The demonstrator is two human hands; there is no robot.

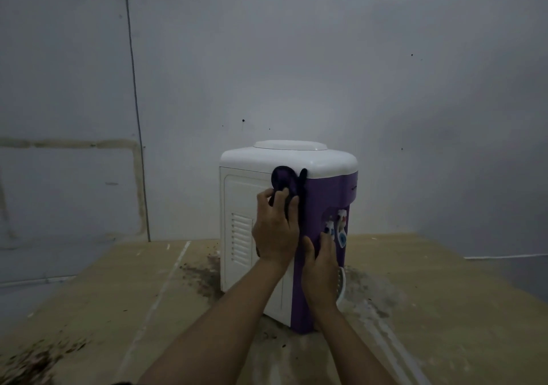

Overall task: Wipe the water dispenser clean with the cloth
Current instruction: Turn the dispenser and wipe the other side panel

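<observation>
Water dispenser [284, 221] stood near the bench's [103, 310] back edge, left hand [275, 227] gripped the dark cloth [284, 181] against its upper front-side corner, right hand [321, 269] lay flat, steadying the purple front, so wiping looked mid-way; lower panels, top probably left.

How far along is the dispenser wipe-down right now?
Nothing shows as finished. In hand: left hand grips the dark cloth at the water dispenser's upper corner; right hand rests on its purple front. Left, seemingly: white top, vented side, taps.
</observation>
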